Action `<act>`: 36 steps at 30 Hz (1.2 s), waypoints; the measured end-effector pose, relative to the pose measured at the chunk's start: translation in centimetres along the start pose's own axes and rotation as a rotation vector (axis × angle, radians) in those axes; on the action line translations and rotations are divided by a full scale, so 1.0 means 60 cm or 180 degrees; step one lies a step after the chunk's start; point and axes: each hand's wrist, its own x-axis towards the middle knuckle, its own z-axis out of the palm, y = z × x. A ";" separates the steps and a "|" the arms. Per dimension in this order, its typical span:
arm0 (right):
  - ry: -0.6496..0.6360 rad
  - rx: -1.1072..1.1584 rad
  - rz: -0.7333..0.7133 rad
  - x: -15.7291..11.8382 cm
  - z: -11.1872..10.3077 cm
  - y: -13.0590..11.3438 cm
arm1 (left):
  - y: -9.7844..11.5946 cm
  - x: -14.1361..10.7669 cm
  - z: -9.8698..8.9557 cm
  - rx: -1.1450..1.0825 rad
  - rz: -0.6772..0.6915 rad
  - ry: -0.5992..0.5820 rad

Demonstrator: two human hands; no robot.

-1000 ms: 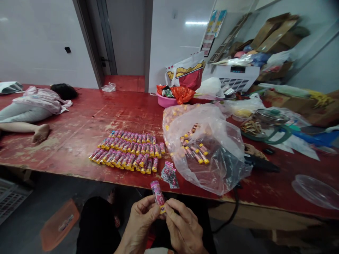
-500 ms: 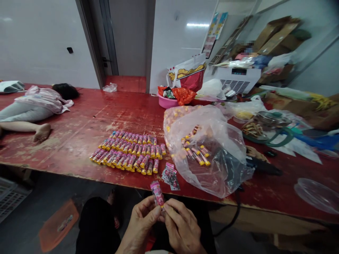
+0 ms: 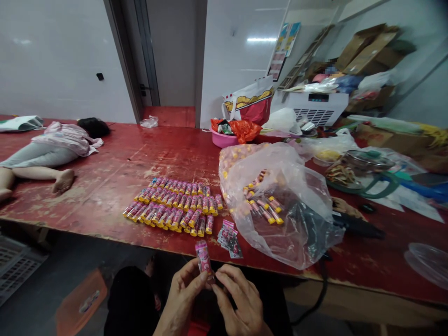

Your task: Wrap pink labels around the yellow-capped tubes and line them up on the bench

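My left hand (image 3: 187,289) is closed around a small pink-wrapped tube (image 3: 203,257), thumb across its lower part, and holds it nearly upright just in front of the table edge. At the tube's lower end is my right hand (image 3: 240,296); its thumb and forefinger are a little apart, the thumb tip close to the tube. Beyond them, similar tubes with yellow ends (image 3: 175,205) lie in packed rows on the table. Small printed packets (image 3: 230,239) lie near the edge. A large clear plastic bag (image 3: 280,233) spreads open to their right, with more tubes (image 3: 266,210) inside.
The red table (image 3: 105,186) is worn. A person (image 3: 59,144) lies on its far left. A pink basin (image 3: 224,139) and a printed bag (image 3: 252,105) stand behind the plastic bag. On the right are a glass-lidded pot (image 3: 364,163) and clear lids (image 3: 429,261).
The right fingers have loosened and drawn slightly away from the tube's lower end. The left hand still holds the tube, now tilted a little differently. The whole view has shifted slightly.
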 end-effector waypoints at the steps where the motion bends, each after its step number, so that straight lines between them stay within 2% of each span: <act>1: -0.0025 -0.0007 -0.0001 -0.003 0.000 0.002 | 0.003 0.003 -0.005 0.0181 0.0099 0.0103; 5: -0.0104 0.0099 0.0131 -0.014 0.000 0.013 | 0.037 0.035 -0.036 0.1165 0.0603 0.0593; 8: -0.0148 0.0302 0.0421 -0.019 0.004 0.017 | 0.080 0.078 -0.064 0.2558 0.1131 0.0971; 10: -0.0144 0.0375 0.0488 -0.023 0.008 0.019 | 0.110 0.110 -0.077 0.3362 0.1303 0.1118; 13: -0.0086 0.0408 0.0479 -0.027 0.017 0.023 | 0.142 0.156 -0.082 0.4117 0.1249 0.1231; 17: -0.0110 0.0542 0.0509 -0.032 0.019 0.031 | 0.154 0.199 -0.074 0.4983 0.0902 0.1282; 22: -0.0183 0.0657 0.0677 -0.038 0.015 0.039 | 0.151 0.215 -0.067 0.5521 0.0659 0.1184; 26: -0.0234 0.1031 0.0919 -0.042 0.018 0.042 | 0.150 0.209 -0.055 0.5796 0.0631 0.1226; 36: -0.0256 0.1332 0.1061 -0.037 0.038 0.052 | 0.138 0.191 -0.028 0.6335 0.0494 0.1219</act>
